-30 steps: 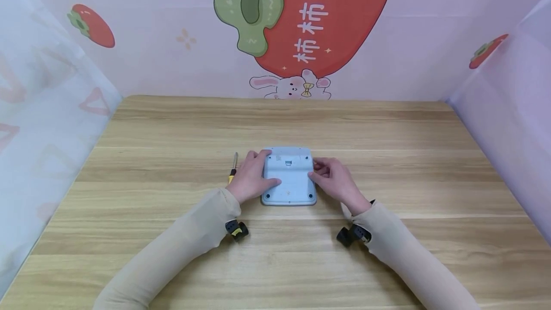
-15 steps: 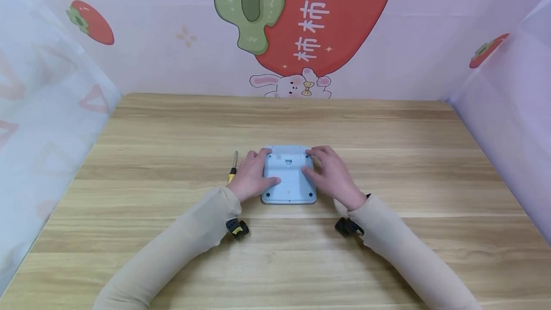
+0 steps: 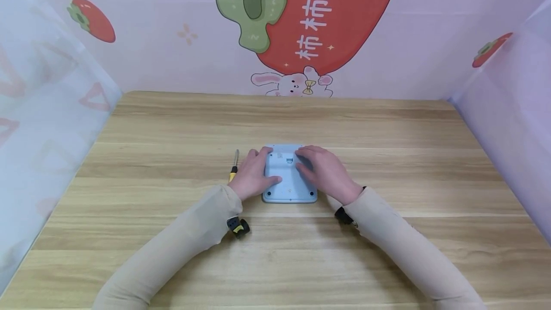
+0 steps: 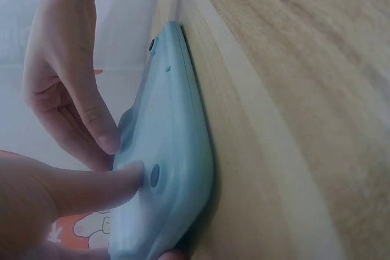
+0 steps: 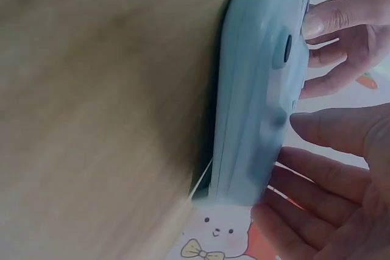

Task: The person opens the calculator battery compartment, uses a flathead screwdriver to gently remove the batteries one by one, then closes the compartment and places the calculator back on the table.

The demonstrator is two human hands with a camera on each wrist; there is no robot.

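A light blue calculator-like device (image 3: 292,186) lies face down on the wooden table, its back showing dark round feet and a small latch (image 3: 290,160). My left hand (image 3: 251,176) grips its left side, thumb laid over the back and fingers at the edge. In the left wrist view that thumb (image 4: 97,190) presses near a round foot. Over the upper right of the back is my right hand (image 3: 328,171), thumb and fingers loosely bent with the fingertips close to the latch. Seen from the right wrist, its fingers (image 5: 317,181) lie along the device's surface, holding nothing separate.
A screwdriver (image 3: 233,171) with a yellow and black handle lies just left of my left hand, partly covered by it. Behind the wooden table (image 3: 172,128) rises a printed cloth backdrop (image 3: 150,51), with pale cloth at both sides.
My right hand has moved from the device's right edge leftward onto its back, towards the latch. The left hand keeps its grip and the device stays in place.
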